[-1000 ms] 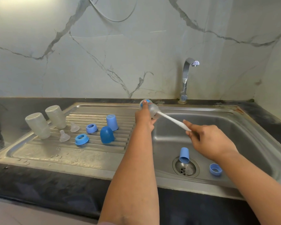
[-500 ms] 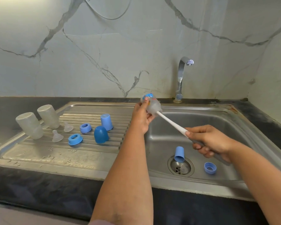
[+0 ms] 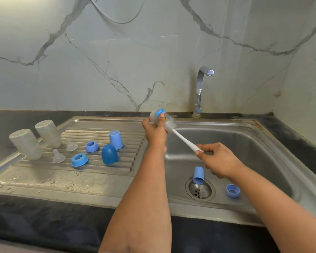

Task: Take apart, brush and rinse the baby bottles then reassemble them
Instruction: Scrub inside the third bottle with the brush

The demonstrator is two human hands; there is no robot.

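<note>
two bare forearms, left hand, right hand, no sleeves.

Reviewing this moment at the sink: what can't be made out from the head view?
- Brush head: inside the frosted bottle held by the left hand; bristles not visible.
- Brush handle end: covered by the right hand.
- Bottle label: too small to read.
- Drain: partly hidden by the blue cap lying over it.
- Tap: no stream visible; its control can't be made out.
</note>
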